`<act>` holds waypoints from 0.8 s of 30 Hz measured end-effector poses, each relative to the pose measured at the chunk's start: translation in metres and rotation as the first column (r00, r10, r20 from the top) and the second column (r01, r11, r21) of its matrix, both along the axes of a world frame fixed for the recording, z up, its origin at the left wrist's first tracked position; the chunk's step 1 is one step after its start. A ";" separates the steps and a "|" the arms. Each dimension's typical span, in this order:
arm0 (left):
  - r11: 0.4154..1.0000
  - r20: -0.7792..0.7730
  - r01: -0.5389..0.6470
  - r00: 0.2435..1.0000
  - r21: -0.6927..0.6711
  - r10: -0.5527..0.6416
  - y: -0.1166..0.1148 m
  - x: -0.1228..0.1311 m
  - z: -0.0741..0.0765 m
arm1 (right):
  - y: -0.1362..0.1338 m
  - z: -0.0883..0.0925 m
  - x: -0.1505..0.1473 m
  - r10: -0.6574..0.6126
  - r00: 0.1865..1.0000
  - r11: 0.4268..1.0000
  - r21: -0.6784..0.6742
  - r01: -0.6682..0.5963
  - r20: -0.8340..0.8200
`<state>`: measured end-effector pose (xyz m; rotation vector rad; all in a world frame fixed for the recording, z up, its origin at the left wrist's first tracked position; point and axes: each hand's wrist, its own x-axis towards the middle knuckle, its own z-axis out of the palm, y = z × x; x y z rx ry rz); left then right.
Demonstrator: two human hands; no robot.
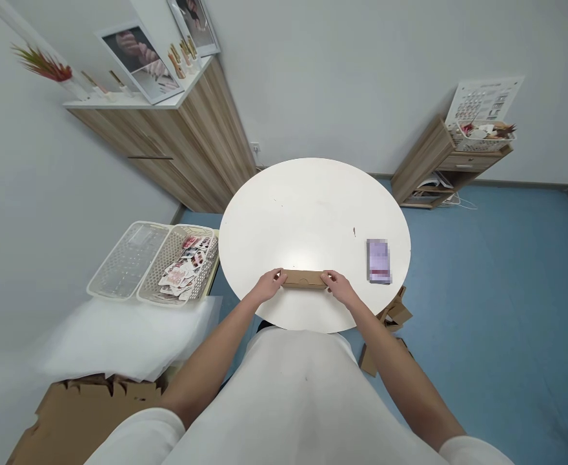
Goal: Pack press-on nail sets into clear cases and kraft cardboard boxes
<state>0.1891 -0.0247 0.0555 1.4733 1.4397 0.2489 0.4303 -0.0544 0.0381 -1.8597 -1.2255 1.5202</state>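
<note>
A long, narrow brown cardboard box (304, 279) lies across the near part of the round white table (308, 206), its flap side toward me. My left hand (269, 285) grips its left end between thumb and fingers. At the other end, my right hand (339, 286) pinches the box's right corner in the same way. The box looks closed, and whatever may be inside is hidden.
A purple blurred rectangle (379, 261) lies at the table's right. Left of the table stands a white basket (161, 284) of printed cards, beside white sheeting (129, 336) and flat cardboard (85, 420). Folded cardboard (396, 314) sits on the floor at right.
</note>
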 end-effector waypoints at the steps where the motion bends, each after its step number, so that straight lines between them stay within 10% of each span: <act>1: 1.000 0.007 0.011 1.000 0.000 -0.011 -0.001 -0.001 -0.003 | -0.002 -0.004 -0.002 0.000 1.000 1.000 0.012 0.000 0.020; 24: 0.996 0.052 0.026 0.998 0.091 -0.031 -0.031 -0.042 -0.033 | -0.052 -0.024 -0.061 -0.165 0.986 0.959 0.239 0.153 0.032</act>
